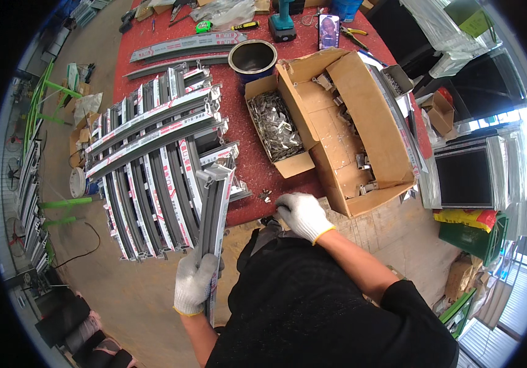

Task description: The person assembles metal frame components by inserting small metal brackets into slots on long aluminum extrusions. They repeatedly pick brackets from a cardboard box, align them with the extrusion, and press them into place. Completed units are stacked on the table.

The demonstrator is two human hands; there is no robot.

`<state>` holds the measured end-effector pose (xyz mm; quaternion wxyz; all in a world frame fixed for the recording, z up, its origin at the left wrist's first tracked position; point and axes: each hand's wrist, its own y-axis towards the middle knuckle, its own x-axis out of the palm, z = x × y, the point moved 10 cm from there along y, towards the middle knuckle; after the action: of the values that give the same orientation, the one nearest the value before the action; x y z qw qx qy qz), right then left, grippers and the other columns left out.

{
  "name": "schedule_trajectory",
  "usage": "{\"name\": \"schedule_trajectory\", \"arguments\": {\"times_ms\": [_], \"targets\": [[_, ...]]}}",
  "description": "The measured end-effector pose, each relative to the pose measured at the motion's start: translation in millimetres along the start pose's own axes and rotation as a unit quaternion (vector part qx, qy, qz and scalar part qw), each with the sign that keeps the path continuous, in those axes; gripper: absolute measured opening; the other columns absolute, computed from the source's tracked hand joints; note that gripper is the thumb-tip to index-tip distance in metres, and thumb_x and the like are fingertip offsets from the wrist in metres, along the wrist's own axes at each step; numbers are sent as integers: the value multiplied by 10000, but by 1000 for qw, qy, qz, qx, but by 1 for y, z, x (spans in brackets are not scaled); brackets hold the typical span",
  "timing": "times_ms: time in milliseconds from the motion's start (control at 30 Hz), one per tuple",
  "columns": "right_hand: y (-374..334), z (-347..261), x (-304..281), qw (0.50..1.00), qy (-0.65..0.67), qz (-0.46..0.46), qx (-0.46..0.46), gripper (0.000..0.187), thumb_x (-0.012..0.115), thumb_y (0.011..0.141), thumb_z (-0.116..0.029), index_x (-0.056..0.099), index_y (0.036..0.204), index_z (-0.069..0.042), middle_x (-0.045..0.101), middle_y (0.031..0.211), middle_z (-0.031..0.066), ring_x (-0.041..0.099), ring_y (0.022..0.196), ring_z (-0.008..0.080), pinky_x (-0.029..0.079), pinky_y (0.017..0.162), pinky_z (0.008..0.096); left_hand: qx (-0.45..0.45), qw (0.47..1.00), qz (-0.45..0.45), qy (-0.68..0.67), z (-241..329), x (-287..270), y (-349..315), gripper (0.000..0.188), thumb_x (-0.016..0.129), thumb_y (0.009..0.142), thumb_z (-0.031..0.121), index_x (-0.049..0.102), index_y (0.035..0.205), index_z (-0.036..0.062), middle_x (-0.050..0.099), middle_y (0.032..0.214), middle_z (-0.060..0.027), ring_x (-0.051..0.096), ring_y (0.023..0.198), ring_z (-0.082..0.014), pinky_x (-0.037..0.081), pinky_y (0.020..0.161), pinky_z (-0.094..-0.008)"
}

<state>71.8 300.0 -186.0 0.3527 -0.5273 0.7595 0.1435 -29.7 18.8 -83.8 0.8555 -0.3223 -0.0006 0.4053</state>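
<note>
My left hand (pixel 193 283), in a white knit glove with a yellow cuff, is closed round the lower part of a grey metal profile (pixel 213 214). The profile stands tilted, its upper end by the stack of similar film-covered profiles (pixel 153 126) at the table's left. At the table's front edge, close to my body, is my right hand (pixel 305 216), gloved alike. Its fingers curl downward; whatever they hold, if anything, is hidden. Several small metal pieces (pixel 265 195) lie on the red table just left of it. Beyond sits a small carton (pixel 294 164) full of metal clips (pixel 273 126).
A larger open carton (pixel 368 116) holding some metal brackets reaches the front edge on the right. Behind stand a dark round tin (pixel 252 58), a teal power tool (pixel 282 24), a phone (pixel 328 32) and pliers (pixel 355 38). Green racks (pixel 61 89) stand left of the table.
</note>
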Motion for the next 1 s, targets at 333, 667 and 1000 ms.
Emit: {"name": "schedule_trajectory", "arguments": {"times_ms": [333,667,1000], "targets": [[21,-6,43,980,-175,85,47,274,723,1000,-314,739,922,-51,777,890,241,796,810,410,645,713,549,-37,999,-25,12,-32,-5,0,513,666,1095,441,744,1245,-44,724,881,-61,656,735,-139,528,676,-320],[14,10,32,991,-51,72,101,245,707,1011,-274,729,973,-33,775,895,298,777,859,503,620,801,619,-1,1000,-5,-26,-16,-9,-4,386,648,1062,327,762,1085,-41,699,750,-59,631,640,-127,497,606,-347],[-1,0,-13,986,137,62,75,231,737,1031,-181,809,1176,-17,824,1011,213,829,929,331,639,856,422,-10,999,-40,-19,-20,1,-1,392,673,1056,355,745,1011,-27,704,764,-66,638,669,-130,500,627,-346]]}}
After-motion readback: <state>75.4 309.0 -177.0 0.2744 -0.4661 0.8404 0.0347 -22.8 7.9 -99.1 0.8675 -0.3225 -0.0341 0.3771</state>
